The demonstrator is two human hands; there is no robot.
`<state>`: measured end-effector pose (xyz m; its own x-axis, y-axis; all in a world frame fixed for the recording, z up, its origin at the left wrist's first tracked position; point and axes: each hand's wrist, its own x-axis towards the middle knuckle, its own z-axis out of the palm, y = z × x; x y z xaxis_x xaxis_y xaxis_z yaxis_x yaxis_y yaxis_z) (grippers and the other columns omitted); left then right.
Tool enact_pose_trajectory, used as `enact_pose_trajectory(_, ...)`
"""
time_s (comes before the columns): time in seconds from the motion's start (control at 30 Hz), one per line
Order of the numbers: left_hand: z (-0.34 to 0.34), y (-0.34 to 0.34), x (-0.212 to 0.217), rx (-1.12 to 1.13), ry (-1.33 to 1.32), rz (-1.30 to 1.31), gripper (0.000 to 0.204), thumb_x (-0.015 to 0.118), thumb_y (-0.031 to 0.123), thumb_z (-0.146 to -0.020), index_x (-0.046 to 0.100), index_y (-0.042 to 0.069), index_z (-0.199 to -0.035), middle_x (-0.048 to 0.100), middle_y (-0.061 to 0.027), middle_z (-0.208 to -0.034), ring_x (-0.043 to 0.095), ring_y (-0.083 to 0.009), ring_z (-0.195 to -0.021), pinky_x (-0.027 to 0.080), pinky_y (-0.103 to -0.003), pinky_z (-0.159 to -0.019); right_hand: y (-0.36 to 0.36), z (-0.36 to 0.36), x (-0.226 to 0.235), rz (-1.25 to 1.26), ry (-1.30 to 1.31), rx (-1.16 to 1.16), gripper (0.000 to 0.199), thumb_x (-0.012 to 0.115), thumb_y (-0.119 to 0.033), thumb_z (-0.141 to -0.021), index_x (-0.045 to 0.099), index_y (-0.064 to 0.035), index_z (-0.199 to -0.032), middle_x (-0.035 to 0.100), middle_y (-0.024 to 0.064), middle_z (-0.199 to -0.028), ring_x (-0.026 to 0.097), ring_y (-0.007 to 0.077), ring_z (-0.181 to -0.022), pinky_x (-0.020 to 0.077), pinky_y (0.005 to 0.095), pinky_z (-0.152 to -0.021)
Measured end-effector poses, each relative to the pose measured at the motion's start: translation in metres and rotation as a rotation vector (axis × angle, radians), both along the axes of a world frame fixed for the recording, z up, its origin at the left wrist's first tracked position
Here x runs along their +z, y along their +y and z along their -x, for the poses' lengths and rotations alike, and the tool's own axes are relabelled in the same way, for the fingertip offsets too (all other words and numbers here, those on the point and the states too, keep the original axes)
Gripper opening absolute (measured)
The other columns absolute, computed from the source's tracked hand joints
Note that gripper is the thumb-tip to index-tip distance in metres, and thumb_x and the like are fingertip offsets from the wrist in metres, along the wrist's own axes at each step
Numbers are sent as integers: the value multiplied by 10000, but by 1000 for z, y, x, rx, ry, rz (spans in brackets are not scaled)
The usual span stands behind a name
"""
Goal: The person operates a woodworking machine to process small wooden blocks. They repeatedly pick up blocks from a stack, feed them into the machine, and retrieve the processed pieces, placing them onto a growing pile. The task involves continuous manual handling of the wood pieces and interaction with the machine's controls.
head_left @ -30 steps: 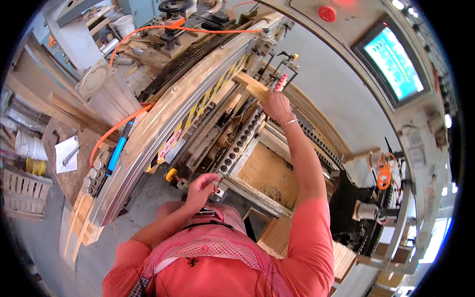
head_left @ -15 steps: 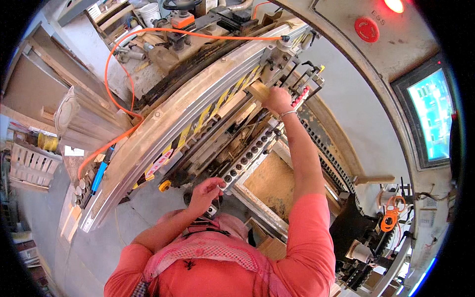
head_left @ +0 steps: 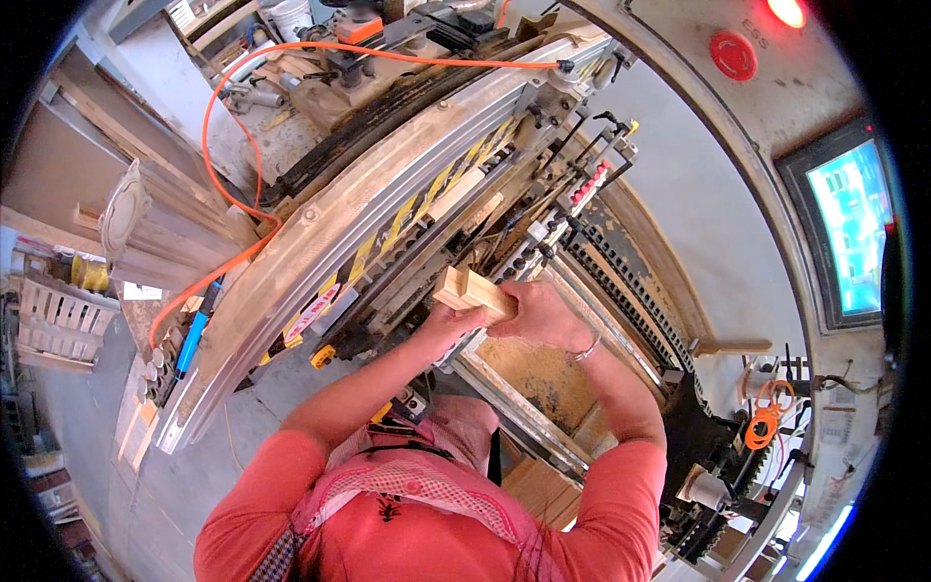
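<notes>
Over the machine bed, my two hands meet around short, pale wooden blocks (head_left: 485,295). Two block ends show side by side, angled up and to the left. My right hand (head_left: 543,314) is closed around the right end of the wood, with the thumb along its near side. My left hand (head_left: 452,324) grips from below and to the left, its fingertips partly hidden by the wood. Beneath the hands runs a rail with black round knobs (head_left: 520,264), partly covered by them. A wooden strip (head_left: 456,194) lies along the yellow-and-black striped guard (head_left: 412,209).
A long metal beam (head_left: 320,209) curves along the left, with an orange hose (head_left: 206,126) looping above it. A wooden panel (head_left: 533,373) sits in a frame below my right forearm. The control panel at right carries a lit screen (head_left: 850,228) and a red button (head_left: 733,55).
My right hand has come back toward me from the far end of the rail, bringing wood with it. My left hand has risen from the near rail end to meet it.
</notes>
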<state>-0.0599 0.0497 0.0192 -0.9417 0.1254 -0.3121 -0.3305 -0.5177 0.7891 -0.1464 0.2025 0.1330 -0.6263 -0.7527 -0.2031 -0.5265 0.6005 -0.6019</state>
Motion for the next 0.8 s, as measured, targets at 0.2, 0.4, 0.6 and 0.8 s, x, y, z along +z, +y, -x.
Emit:
enact_pose_trajectory(0.2,-26,-9,2,95,220,199,307,596,71,-831,448,20,-1095,573,-83,-1053,555,-128,-932,472,-271,-772,2,55,-1,-176,167,-219,379,768,-281,-582,613,-21,-810,616,141,-684,602,259,-615,490,335,-623)
enact_pose_trajectory(0.4,-56,-5,-14,105,353,293,149,522,53,-833,483,21,-972,569,-65,-904,549,-117,-821,459,-278,-731,-17,159,-46,-366,450,-359,424,746,-377,-580,637,-33,-802,642,151,-800,632,317,-758,519,397,-668)
enact_pose_trajectory(0.6,-57,-11,-13,-31,393,399,162,479,52,-851,426,33,-1003,556,-98,-916,555,-156,-856,460,-322,-759,-31,191,-84,-398,414,-400,440,736,-375,-587,631,-19,-823,641,156,-794,629,320,-771,512,396,-697)
enact_pose_trajectory(0.8,-55,-17,2,-224,346,484,149,469,51,-857,432,39,-1001,551,-106,-965,543,-158,-862,449,-316,-770,-25,168,-75,-279,501,-412,512,711,-447,-656,571,-17,-896,640,159,-823,622,309,-811,496,401,-697)
